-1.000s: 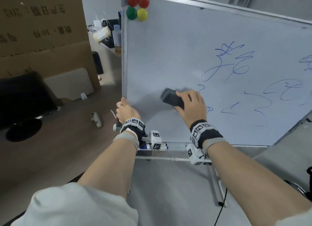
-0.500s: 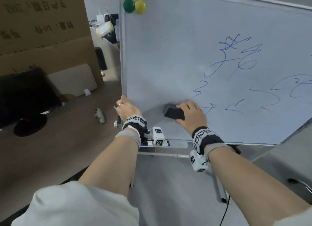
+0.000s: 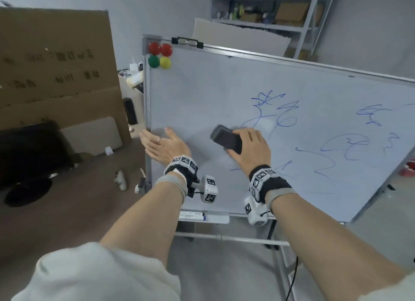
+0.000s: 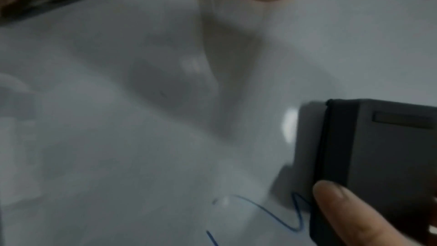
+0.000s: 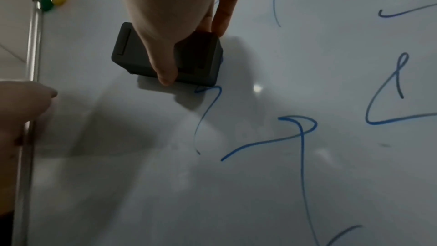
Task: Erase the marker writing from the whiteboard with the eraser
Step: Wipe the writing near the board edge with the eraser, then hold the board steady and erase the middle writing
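The whiteboard (image 3: 224,94) bears blue writing (image 3: 276,112); four magnets (image 3: 160,55); the eraser (image 3: 224,139).

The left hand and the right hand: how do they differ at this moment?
The left hand is open with straight fingers and holds nothing; the right hand grips the dark eraser. The left hand lies at the whiteboard's left edge; the right hand is further in, at the blue writing. Both wear a marker-tagged wrist band.
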{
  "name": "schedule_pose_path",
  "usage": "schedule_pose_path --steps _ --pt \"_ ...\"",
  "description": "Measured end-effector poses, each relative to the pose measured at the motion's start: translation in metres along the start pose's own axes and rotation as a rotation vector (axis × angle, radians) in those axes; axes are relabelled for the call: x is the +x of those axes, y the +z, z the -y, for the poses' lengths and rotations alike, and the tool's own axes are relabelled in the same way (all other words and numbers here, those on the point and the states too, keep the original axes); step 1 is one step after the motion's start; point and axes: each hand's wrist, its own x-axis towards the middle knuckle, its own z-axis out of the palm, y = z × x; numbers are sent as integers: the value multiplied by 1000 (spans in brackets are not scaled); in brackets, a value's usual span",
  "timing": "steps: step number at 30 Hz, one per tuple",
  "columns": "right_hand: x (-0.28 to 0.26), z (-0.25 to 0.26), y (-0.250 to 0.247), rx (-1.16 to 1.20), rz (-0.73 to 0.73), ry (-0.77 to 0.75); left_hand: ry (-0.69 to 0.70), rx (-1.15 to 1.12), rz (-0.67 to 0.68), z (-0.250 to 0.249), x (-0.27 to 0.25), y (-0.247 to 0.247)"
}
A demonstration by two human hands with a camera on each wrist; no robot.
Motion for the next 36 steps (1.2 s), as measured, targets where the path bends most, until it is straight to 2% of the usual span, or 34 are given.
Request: schedule_pose_path --steps 4,8,10,13,17,20,22,24,28,30,34,36 --pt "21 -25 -32 102 -51 92 126 9 -2 -43 -27 -4" --pt "36 -48 -53 210 -40 89 329 11 64 -89 -54 -12" --pt "39 -56 -67 224 -66 78 428 -12 55 -115 -65 -17" --pt "46 -67 -86 186 -126 111 510 -6 28 -147 -63 -22" --pt "58 -74 -105 138 -171 110 696 118 51 -184 -51 -26" --pt "66 -64 -106 139 -148 72 812 199 129 -197 -47 -23" --pt "67 -53 -99 182 -74 22 858 228 184 -199 -44 -18" --pt "67 -42 -87 199 -6 -5 899 194 183 -200 -36 -17" --pt "62 -25 -67 152 -49 26 979 98 181 -197 -16 -11" --pt "59 -27 -64 128 -111 104 1004 67 180 -194 -9 -5" --pt "59 -41 -64 252 -301 462 1021 -21 195 -193 -7 4" --pt "62 -36 -62 265 -302 460 1025 -22 200 -192 -8 4"
